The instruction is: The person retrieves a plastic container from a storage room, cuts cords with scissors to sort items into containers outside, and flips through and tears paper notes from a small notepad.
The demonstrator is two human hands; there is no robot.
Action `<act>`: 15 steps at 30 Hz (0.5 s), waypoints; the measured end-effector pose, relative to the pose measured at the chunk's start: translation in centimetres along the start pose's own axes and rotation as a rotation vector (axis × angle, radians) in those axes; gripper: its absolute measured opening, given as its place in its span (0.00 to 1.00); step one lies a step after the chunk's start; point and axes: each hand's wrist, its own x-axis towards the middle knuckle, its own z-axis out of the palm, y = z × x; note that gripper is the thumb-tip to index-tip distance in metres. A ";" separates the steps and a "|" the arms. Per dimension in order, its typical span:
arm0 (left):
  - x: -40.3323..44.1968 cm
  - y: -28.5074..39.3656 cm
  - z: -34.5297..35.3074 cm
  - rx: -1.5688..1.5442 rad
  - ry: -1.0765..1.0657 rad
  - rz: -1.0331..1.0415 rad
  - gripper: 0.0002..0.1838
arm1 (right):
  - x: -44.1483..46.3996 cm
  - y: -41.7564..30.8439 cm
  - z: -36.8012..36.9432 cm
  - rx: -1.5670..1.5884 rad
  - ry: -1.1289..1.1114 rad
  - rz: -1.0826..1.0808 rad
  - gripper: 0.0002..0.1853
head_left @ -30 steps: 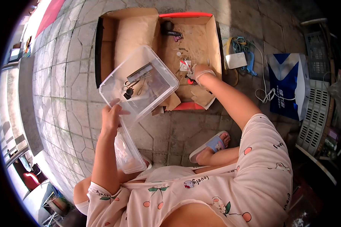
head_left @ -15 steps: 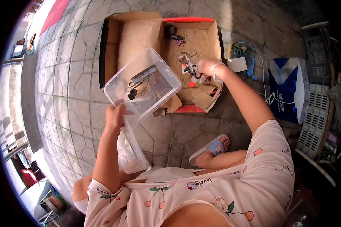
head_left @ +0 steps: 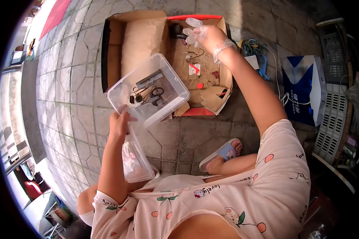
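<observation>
My left hand (head_left: 121, 121) grips the near-left edge of a clear plastic bin (head_left: 178, 95), which it holds tilted. Inside the bin lie black-handled scissors (head_left: 156, 94), a grey metal bar (head_left: 149, 79) and some smaller dark and metal pieces. My right hand (head_left: 208, 35), in a loose transparent glove, is over the far part of an open cardboard box (head_left: 173, 57). Its fingers are apart and nothing shows between them. Close to the fingertips sits a black object (head_left: 177, 31). A red cap (head_left: 200, 85), a white card with a red mark (head_left: 194, 69) and small bits lie on the box bottom.
A second clear container (head_left: 141, 171) with pale, plastic-like contents stands by my left leg. Right of the box are tangled cords (head_left: 254, 47), a blue and white bag (head_left: 301, 89) and a grey crate (head_left: 332, 119). My slippered foot (head_left: 225, 155) rests on the paving.
The scissors have gone from my right hand into the clear bin. My right hand has moved to the far side of the box and opened. My left hand still holds the bin.
</observation>
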 end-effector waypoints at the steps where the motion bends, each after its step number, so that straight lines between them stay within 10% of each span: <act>1: -0.2 0.0 -0.1 0.020 -0.008 -0.013 0.27 | 0.6 2.4 0.1 -0.164 0.031 0.052 0.12; 7: -1.4 -0.8 0.0 0.045 -0.068 0.002 0.27 | 0.2 11.9 4.5 -1.154 -0.329 0.114 0.11; 15: -2.6 -1.1 1.1 0.105 -0.095 -0.035 0.27 | -2.1 14.4 8.1 -1.140 -0.282 0.152 0.08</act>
